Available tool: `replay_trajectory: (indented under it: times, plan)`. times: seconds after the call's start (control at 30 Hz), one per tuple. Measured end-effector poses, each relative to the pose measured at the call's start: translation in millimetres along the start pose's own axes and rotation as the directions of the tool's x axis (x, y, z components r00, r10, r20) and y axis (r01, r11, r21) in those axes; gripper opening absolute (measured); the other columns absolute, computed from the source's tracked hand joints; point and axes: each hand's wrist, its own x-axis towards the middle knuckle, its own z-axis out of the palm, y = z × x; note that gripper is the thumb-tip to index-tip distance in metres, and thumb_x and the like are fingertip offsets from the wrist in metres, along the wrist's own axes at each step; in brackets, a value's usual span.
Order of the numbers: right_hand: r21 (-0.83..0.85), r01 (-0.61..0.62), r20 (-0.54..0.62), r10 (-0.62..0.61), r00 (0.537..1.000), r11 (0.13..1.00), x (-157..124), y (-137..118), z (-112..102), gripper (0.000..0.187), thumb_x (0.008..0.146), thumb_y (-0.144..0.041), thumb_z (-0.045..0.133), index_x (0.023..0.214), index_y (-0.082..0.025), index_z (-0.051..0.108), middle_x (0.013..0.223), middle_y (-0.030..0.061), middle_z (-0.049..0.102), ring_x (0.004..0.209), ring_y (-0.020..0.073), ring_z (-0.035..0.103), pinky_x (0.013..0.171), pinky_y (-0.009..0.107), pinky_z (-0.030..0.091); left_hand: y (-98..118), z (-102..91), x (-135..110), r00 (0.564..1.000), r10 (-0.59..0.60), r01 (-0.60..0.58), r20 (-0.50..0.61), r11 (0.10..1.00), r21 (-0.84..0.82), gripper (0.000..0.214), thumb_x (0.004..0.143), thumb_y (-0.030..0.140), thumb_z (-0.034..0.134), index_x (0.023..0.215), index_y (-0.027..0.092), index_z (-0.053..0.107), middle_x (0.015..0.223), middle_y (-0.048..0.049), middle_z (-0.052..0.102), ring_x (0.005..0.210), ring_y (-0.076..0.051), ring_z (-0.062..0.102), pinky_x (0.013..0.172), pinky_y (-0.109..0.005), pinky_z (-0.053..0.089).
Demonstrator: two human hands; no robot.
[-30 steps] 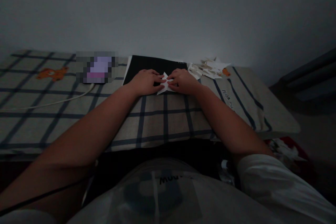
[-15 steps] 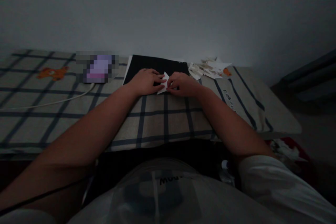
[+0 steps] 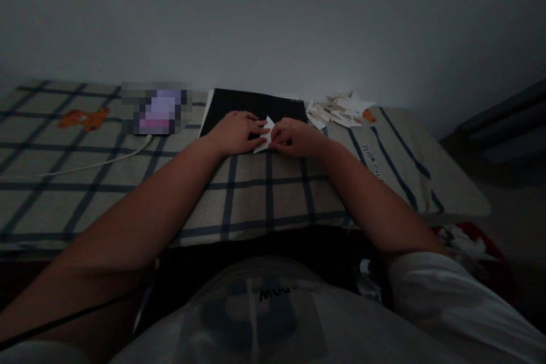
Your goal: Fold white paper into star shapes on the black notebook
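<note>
A small white folded paper [image 3: 265, 135] lies on the front edge of a black board [image 3: 251, 107], which rests on a checked bedsheet [image 3: 256, 193]. My left hand [image 3: 237, 131] lies over the paper's left side, fingers pressed down on it. My right hand [image 3: 296, 136] pinches the paper's right side with curled fingers. Most of the paper is hidden under the two hands; only a pointed tip and a lower corner show.
A pile of cut paper scraps [image 3: 341, 111] lies right of the board. A blurred lit device [image 3: 156, 108] with a white cable [image 3: 85, 167] sits to the left. An orange bear print [image 3: 83, 118] marks the sheet. A grey wall is behind.
My right hand has slid a little left over the paper, covering more of it. The paper's visible part has shrunk. My left hand has stayed put.
</note>
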Motion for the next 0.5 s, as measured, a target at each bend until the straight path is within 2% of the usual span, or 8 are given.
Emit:
replay_trajectory:
  times: [0.13,0.27,0.37,0.5]
  plan:
    - [0.01,-0.011,-0.024,0.012,1.0,1.0,-1.8,6.1,-0.4,0.027,0.106,-0.037,0.068,0.118,-0.025,0.089,0.119,0.0105,0.083,0.115,0.028,0.07,0.106,0.046,0.052,-5.7,3.5,-0.3,0.997,0.064,-0.066,-0.045,0.997,-0.042,0.051,0.109,0.052,0.055,0.148,0.031,0.08,0.16,-0.0047,0.075,0.149,-0.033,0.066,0.125,-0.052,0.05]
    - [0.008,-0.053,-0.03,0.054,0.998,0.999,-5.5,14.8,-3.7,0.041,0.098,-0.046,0.082,0.133,-0.025,0.087,0.135,0.0139,0.079,0.126,0.0328,0.068,0.11,0.051,0.053,-11.3,6.4,0.7,0.99,0.118,-0.124,-0.078,0.99,-0.074,0.049,0.106,0.047,0.056,0.146,0.031,0.082,0.156,-0.0046,0.077,0.147,-0.032,0.068,0.126,-0.053,0.051]
    - [-0.009,-0.094,0.011,0.094,0.995,0.996,-8.3,15.0,-5.8,0.052,0.089,-0.047,0.093,0.136,-0.024,0.087,0.145,0.016,0.077,0.134,0.0364,0.067,0.115,0.053,0.053,-13.6,7.1,1.4,0.984,0.14,-0.151,-0.11,0.983,-0.102,0.054,0.106,0.048,0.055,0.149,0.026,0.08,0.155,-0.0083,0.078,0.146,-0.033,0.069,0.126,-0.053,0.052]
    - [-0.044,-0.092,0.039,0.094,0.995,0.995,-9.5,10.3,-8.8,0.039,0.092,-0.035,0.088,0.129,-0.023,0.09,0.143,0.0164,0.08,0.133,0.0365,0.07,0.116,0.053,0.053,-15.3,6.9,1.5,0.975,0.144,-0.172,-0.169,0.971,-0.163,0.052,0.107,0.046,0.054,0.145,0.024,0.081,0.149,-0.0095,0.081,0.142,-0.033,0.071,0.126,-0.054,0.053]
